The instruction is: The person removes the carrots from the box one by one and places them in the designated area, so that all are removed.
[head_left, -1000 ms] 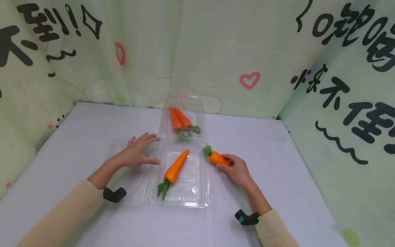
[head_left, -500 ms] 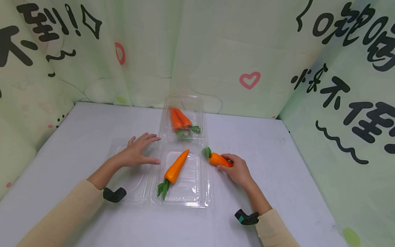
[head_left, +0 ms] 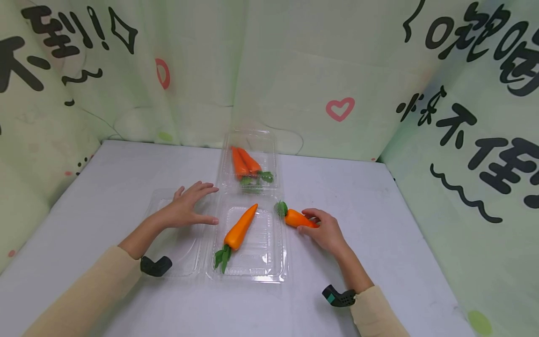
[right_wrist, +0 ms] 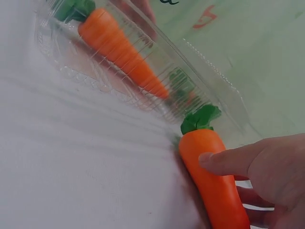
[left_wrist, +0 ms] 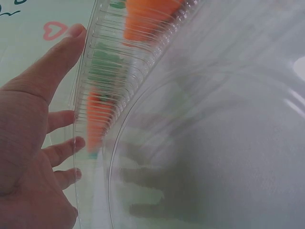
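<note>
A clear plastic container (head_left: 275,276) lies open on the table with one orange carrot (head_left: 241,228) with green leaves in its tray. On its right lies another carrot (head_left: 296,218), leaves against the container's side. My right hand (head_left: 326,231) holds this carrot near its tapering end; in the right wrist view the thumb (right_wrist: 217,162) presses on it and the other fingers are partly hidden behind it. My left hand (head_left: 187,206) spreads its fingers over the lid side, fingertips at the container's left edge. In the left wrist view it holds nothing.
Behind the open container stands a second clear container (head_left: 269,140) with two carrots (head_left: 245,163) inside. The open container's flat clear lid (head_left: 181,262) lies to the left. A printed curtain (head_left: 286,70) encloses the back and sides of the white table (head_left: 358,196).
The right hand has shifted very slightly right, and the carrot's leafy end has dropped a little toward me. The left hand keeps its place.
</note>
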Demonstrator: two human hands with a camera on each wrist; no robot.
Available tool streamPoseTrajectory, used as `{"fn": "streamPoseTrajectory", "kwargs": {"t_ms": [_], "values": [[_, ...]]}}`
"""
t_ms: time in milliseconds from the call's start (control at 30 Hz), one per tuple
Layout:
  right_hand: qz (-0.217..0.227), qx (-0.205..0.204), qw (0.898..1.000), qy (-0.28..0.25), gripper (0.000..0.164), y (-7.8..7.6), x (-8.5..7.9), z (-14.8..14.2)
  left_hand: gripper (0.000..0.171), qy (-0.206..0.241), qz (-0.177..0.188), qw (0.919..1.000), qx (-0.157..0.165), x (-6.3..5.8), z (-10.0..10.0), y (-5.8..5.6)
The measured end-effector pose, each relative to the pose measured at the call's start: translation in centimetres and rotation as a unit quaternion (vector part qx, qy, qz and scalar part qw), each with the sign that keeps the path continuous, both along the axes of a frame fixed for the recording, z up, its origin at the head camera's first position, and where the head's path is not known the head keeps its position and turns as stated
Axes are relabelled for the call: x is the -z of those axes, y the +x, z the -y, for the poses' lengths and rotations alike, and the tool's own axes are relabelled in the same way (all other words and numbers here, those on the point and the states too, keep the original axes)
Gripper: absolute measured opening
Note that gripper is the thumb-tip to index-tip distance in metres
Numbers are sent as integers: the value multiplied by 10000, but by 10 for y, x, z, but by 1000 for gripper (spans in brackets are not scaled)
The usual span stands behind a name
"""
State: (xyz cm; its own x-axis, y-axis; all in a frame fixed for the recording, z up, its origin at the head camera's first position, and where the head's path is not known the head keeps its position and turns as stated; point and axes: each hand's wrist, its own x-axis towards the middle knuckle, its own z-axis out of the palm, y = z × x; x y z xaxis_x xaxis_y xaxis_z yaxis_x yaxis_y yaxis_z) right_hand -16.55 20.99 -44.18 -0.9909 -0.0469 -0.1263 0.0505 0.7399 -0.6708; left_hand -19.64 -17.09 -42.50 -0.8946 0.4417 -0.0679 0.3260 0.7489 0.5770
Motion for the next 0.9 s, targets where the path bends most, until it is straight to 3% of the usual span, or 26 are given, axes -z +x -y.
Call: {"fn": "streamPoseTrajectory", "kwargs": {"t_ms": [567, 900], "values": [[-618, -268, 9971, -357, 45, 0, -1, -4, 88, 31, 14, 10000, 28, 3, 1, -1], [-761, -331, 9954, -481, 44, 0, -5, -2, 88, 12, 21, 10000, 23, 2, 1, -1]]}}
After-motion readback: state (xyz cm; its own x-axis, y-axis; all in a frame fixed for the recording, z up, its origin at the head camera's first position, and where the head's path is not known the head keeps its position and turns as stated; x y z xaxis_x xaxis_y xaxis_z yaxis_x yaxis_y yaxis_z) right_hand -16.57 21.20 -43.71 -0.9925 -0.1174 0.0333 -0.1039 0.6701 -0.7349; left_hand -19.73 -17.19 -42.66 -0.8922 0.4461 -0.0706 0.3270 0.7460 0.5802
